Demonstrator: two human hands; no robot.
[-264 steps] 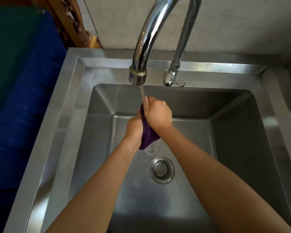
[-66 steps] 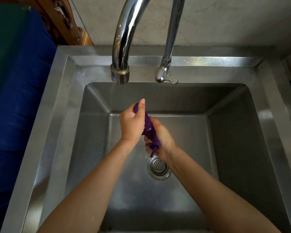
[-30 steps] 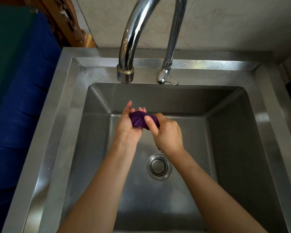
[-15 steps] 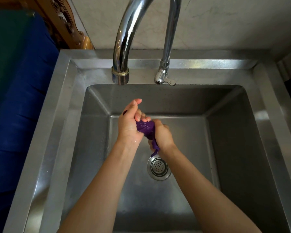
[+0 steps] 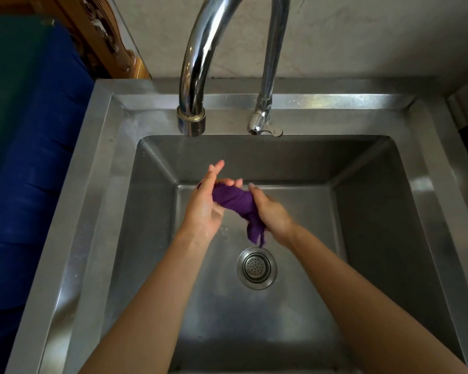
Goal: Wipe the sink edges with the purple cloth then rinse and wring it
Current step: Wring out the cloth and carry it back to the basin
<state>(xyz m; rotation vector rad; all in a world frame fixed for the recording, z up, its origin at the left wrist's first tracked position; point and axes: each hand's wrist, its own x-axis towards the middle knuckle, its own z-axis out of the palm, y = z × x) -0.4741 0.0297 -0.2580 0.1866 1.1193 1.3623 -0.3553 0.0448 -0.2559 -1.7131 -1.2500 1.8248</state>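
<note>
The purple cloth [image 5: 237, 205] is twisted into a thick roll above the middle of the steel sink [image 5: 97, 201]. My left hand [image 5: 204, 209] wraps its upper left end, with two fingers sticking straight up. My right hand [image 5: 272, 214] grips the lower right end, and a short tail of cloth hangs from it over the drain [image 5: 256, 267]. No water runs from the chrome faucet spout [image 5: 191, 120], which ends a little behind and above my hands.
The faucet's base and small lever [image 5: 265, 125] stand on the back ledge. A plain wall rises behind the sink. A blue and green covered surface [image 5: 30, 147] lies to the left, with carved wood [image 5: 103, 41] at the back left corner.
The water has stopped since the earliest frame. In the last second my hands have turned against each other on the cloth, which now lies longer and more stretched between them.
</note>
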